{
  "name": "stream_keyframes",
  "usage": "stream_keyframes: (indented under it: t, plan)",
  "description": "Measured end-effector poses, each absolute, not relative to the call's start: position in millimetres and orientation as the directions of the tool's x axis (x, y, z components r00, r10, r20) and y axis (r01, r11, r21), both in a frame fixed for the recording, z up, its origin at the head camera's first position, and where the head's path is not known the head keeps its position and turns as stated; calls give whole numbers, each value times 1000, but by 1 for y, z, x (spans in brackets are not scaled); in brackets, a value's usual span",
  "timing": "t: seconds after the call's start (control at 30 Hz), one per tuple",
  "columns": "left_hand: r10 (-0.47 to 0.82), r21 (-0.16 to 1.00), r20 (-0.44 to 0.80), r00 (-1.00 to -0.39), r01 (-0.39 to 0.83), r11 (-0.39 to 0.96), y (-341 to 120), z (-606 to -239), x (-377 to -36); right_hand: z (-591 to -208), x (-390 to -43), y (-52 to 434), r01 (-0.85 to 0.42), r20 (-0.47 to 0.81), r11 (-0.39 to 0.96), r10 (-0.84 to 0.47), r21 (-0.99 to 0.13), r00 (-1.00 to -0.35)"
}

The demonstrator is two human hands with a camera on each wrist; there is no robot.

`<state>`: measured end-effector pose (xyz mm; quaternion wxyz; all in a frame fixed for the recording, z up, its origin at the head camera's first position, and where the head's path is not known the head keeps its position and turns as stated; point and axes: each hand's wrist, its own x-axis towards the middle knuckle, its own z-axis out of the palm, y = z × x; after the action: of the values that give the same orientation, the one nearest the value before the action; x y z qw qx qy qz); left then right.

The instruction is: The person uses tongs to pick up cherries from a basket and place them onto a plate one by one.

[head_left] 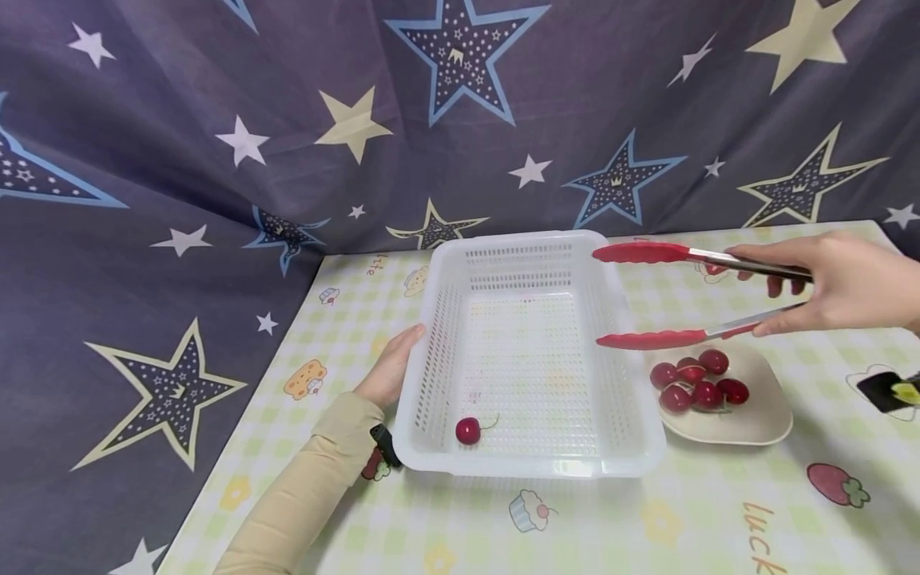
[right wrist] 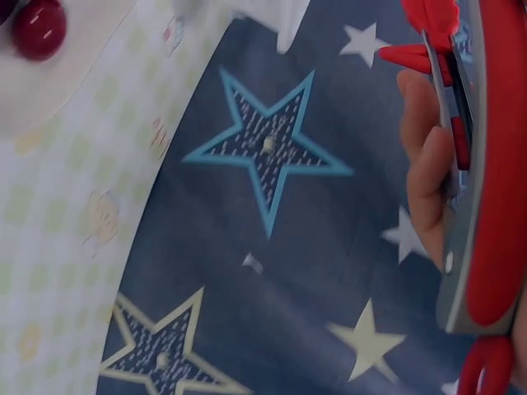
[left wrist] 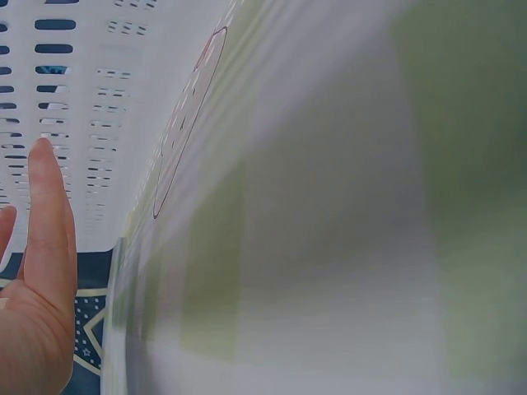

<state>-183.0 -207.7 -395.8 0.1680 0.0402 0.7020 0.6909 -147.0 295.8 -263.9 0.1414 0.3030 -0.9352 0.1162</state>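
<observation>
Star-print cloth behind; left hand (head_left: 391, 369) rests flat against basket (head_left: 431, 351), right hand (head_left: 826, 283) grips spread tongs (head_left: 661, 295), best lowered squarely over plate's (head_left: 762, 415) cherries (head_left: 697, 382).

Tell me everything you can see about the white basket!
The white basket is a rectangular plastic tray with rounded corners and a thick rim. Its walls and floor are full of little slots. It sits flat on the checked tablecloth, beside a plate of cherries. One red cherry with a stem lies inside, near the front left corner. The left hand rests straight fingers against its left wall. Open red tongs hover above its right edge.
</observation>
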Motion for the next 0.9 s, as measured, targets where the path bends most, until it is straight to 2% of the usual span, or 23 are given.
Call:
stream_keyframes:
  t: [0.1, 0.27, 0.47, 0.6, 0.73, 0.9]
  plan:
    - [285, 984, -176, -942, -171, 43, -207, -395, -183, -259, -152, 282, -673, 359, 727, -598, -134, -717]
    - [282, 984, -180, -942, -175, 41, -207, -394, -183, -251, -158, 254, -737, 330, 660, -669, -147, -666]
    - [288, 985, -172, -942, -167, 42, -207, -393, -182, -249, -163, 219, -833, 323, 537, -770, -137, -550]
    - [286, 985, -173, -943, -168, 43, -207, -394, -182, -249, -164, 198, -833, 251, 521, -794, -188, -554]
    - [277, 983, -181, -944, -177, 38, -207, -394, -182, -251, -162, 180, -813, 191, 550, -792, -190, -580]
    - [260, 985, -175, -950, -172, 32, -207, -395, -182, -253, -163, 163, -810, 134, 554, -803, -194, -581]
